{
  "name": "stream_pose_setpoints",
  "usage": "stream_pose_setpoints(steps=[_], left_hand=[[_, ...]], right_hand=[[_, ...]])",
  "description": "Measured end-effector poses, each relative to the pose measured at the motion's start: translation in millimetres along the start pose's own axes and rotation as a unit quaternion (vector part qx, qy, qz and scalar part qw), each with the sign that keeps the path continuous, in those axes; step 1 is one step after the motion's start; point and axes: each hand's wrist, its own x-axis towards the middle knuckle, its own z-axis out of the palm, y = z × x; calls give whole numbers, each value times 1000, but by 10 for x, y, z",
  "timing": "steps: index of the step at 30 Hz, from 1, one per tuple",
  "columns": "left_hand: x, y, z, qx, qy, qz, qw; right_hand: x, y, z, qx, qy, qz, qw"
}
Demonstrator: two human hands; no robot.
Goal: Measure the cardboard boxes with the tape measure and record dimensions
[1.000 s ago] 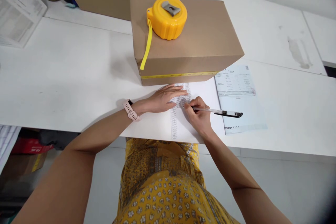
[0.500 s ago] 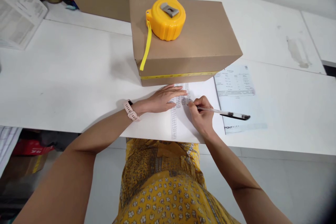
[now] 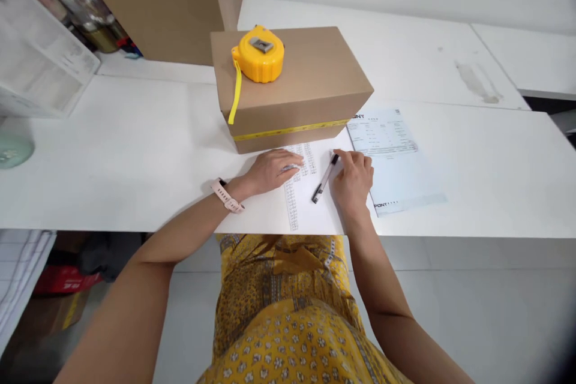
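A black-and-clear pen lies slanted across the white sheet, which carries columns of small handwritten or printed figures. My right hand rests palm down at the pen's upper end, its fingertips at or touching that end and its fingers loosely bent; the thumb is mostly hidden. On the sheet's left part lies my left hand, fingers loosely bent and apart, holding nothing. Just beyond both hands stands a brown cardboard box with yellow measuring tape around its side. A yellow tape measure sits on top.
A pale blue printed form lies right of the sheet. Behind the box, to the left, is a larger carton. Bottles and a white printed panel stand far left, near a green round object. The table's front edge runs before me.
The pen has left its writing grip and swung round to lie on the sheet. My right hand has turned palm down, and my left fingers have curled back. The view has shifted.
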Motion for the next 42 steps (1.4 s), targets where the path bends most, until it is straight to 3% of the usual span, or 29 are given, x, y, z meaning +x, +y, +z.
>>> stream_pose_setpoints(steps=[3,6,8,10,12,15,17,19,21,23,25,28,30,36,39,42], left_hand=[[-11,255,-156,31,133,9,991],[90,512,-525,88,268,-33,959],[240,579,-814,117,331,-77,933],[429,524,-1058,142,337,-100,925],[613,390,-1215,165,301,-115,932],[795,238,-1285,181,254,-159,937],[820,276,-1257,162,265,-168,936],[769,433,-1195,67,276,-156,946],[669,652,-1122,-107,235,-144,955],[563,864,-1055,-269,160,-142,939],[488,1015,-1004,-356,106,-153,916],[446,1093,-966,-383,81,-183,902],[439,1071,-964,-383,78,-190,901],[444,972,-1037,-392,76,-183,898],[482,990,-1149,-398,87,-172,897],[474,996,-1377,-389,104,-168,900]], right_hand=[[2,-8,28,1,11,-1,1000],[7,-14,46,10,32,3,999],[4,-18,48,20,47,5,999],[-1,-22,44,28,56,2,998],[-4,-23,37,34,63,-2,997],[-7,-33,13,64,86,-9,994],[-12,-65,-33,120,128,-21,984],[-13,-127,-122,205,186,-37,960],[14,-218,-260,308,208,-35,928],[98,-319,-437,432,142,4,891],[250,-411,-628,563,-4,52,825],[535,-513,-869,661,-214,78,715],[686,-564,-970,662,-288,102,684],[853,-790,-1005,636,-363,138,666],[997,-945,-994,668,-377,122,630],[1300,-969,-1048,703,-368,93,601]])
